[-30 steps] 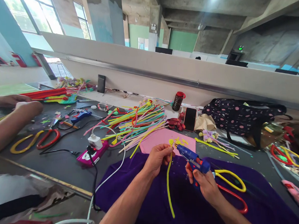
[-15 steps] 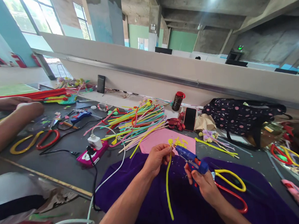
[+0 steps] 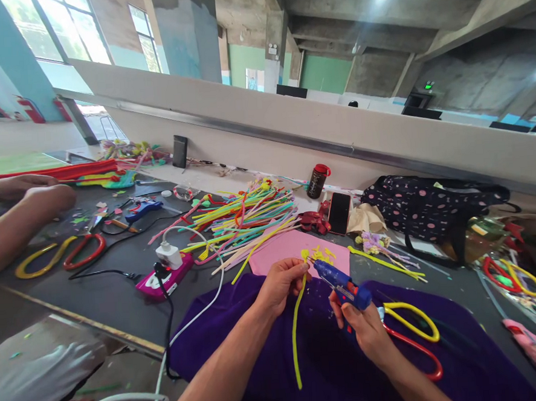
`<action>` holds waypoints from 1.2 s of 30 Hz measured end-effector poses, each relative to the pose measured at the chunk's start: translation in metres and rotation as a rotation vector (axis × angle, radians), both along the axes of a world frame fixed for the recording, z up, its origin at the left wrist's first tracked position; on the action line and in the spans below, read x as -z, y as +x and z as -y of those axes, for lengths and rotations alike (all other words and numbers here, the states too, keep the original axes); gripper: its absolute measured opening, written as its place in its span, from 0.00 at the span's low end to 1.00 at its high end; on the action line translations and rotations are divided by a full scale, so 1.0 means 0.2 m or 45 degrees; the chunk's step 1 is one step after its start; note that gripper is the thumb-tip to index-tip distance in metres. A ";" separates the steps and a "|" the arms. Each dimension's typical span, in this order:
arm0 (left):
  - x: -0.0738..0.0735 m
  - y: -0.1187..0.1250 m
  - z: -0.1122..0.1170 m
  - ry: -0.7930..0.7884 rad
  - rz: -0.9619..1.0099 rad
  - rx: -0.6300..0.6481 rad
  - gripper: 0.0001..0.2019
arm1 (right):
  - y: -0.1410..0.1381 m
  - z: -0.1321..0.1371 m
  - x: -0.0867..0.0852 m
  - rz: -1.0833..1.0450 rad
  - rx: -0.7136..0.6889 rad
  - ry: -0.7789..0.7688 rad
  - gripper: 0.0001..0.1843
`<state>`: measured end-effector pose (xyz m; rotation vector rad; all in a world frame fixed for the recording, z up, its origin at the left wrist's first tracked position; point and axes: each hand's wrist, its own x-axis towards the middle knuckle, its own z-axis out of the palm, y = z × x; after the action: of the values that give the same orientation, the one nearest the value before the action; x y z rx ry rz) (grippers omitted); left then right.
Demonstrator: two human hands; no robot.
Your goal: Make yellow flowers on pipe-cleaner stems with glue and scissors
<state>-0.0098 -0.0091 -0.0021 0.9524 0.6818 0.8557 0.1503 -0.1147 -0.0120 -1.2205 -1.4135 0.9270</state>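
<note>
Between the thumb and fingers of my left hand is a yellow pipe cleaner, its long tail hanging down over the purple cloth. A small yellow tuft tops the stem just above my fingertips. My right hand is wrapped round a blue glue gun, whose nozzle points left at the tuft, touching or very close to it. Behind the nozzle, small yellow pieces lie on a pink sheet. Scissors with yellow and red handles rest beside my right wrist.
Several colourful pipe cleaners lie heaped beyond my left hand. A pink power strip with cables stands to the left. A phone, a bottle and a patterned bag are at the back. Another person's arms work at far left.
The hanging tail of the pipe cleaner has swung slightly left. Both my hands keep nearly the same place, and the glue gun stays at the tuft. At lower left, the other person's leg has shifted.
</note>
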 end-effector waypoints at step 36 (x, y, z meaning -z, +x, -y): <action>-0.02 0.00 0.00 -0.069 -0.016 -0.005 0.12 | 0.00 -0.01 0.00 -0.028 -0.040 -0.025 0.19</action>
<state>-0.0099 -0.0089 0.0018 0.9087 0.7143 0.8316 0.1505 -0.1132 -0.0117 -1.2018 -1.4126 0.9753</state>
